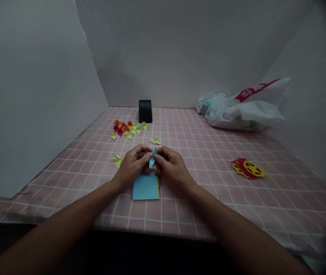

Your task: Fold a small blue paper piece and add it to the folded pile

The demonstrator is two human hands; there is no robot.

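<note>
Between my two hands is a narrow, folded piece of blue origami paper (153,158), held upright and slightly tilted. My left hand (135,162) pinches it from the left, and my right hand (172,163) grips it from the right with thumb and fingers. Just below lies a stack of square origami paper (146,187), a light blue sheet on top and other colours at its edges. One yellow folded paper crane (117,160) rests beside my left hand. Another yellow paper crane (155,141) with spread wings sits beyond my fingertips.
Several red, orange and yellow folded cranes (125,128) are grouped at the back left. Behind them a black phone (145,111) leans upright. A white plastic bag (237,112) lies at the back right, with red and yellow cut-out pieces (248,169) nearer. White panels enclose the checked tablecloth (203,164).
</note>
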